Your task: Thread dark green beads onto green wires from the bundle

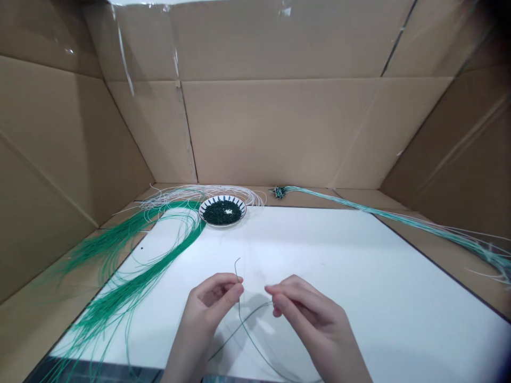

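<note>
Operating remotely, I view the green wire [241, 321] near the middle of the white board's [319, 255] near edge. The left hand [209, 306] pinches it, thumb and finger together, its short end upright; the right hand's [309, 306] fingertips appear closed on a strand. Strands cross between the hands, nearer the left, obstructing that gap. At the far edge: a dish [202, 210] of dark beads [219, 214]; across the left edge: a wire bundle [139, 282].

Wire [241, 321]: dull grey-green. Dish [242, 208]: white, dark blue radial stripes around rim. Beads [219, 213]: blackish green. Left strand bundle [131, 287]: bright green. Rear strands [215, 189]: white. Right strand bundle [399, 217]: pale green and white. Board [299, 234]: plain white, dark edge. Cardboard [279, 127]: brown.
</note>
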{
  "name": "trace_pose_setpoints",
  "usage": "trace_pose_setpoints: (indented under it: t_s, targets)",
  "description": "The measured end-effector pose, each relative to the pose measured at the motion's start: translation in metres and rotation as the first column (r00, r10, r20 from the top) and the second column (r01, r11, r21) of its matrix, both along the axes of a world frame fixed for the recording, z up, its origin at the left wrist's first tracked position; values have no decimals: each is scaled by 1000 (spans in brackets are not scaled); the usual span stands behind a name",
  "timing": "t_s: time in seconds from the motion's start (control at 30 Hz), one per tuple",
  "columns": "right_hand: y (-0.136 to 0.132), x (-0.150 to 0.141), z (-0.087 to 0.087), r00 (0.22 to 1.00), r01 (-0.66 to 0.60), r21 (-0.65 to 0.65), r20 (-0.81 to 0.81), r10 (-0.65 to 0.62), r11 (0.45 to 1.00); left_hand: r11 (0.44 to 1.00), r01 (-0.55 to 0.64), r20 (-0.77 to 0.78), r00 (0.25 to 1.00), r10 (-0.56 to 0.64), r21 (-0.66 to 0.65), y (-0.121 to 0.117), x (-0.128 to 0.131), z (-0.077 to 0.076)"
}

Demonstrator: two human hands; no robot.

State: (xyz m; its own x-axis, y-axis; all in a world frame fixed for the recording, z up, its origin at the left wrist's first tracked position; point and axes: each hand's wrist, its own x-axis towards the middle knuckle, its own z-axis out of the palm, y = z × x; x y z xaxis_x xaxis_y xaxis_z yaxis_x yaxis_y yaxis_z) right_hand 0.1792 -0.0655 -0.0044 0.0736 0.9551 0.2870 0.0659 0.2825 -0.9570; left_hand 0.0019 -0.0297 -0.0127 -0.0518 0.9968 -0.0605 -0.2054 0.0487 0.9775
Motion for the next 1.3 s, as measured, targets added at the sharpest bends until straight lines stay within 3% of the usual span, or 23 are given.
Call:
trace_pose_setpoints:
  t_s: [0.13,0.3,0.47,0.67,0.87,1.0,1.1,1.2,1.3]
  targets:
    - [8,-21,-5,957,-11,-213,-287,-52,977,998,67,30,997,-67,8,-1,-2,-4]
    - [6,-35,-5,947,-102,-256,-321,15,961,988,155,98,983,-155,14,1,-6,-6]
    - [-6,-42,2,961,-8,-325,-263,-83,946,981,195,106,976,-192,-20,-2,-9,-7]
    - [-9,-37,9,985,7,-330,-158,-63,944,969,242,78,968,-238,-42,-3,-8,-3]
    - [-9,-32,-4,998,23,-289,-50,-39,957,956,293,65,954,-293,15,-7,-1,10]
    - [-10,-35,-12,987,-28,-209,147,59,977,985,164,37,985,-166,51,-13,-1,10]
    - [-10,-36,-10,949,-149,-185,248,193,971,1000,-25,164,986,24,5,-12,-8,9]
    - [-8,-27,-10,904,-211,-135,350,246,968,981,-177,347,918,192,-74,-3,-24,12]
    - [-9,-2,-20,876,-218,-86,422,233,972,945,-314,430,843,324,-96,7,-46,20]
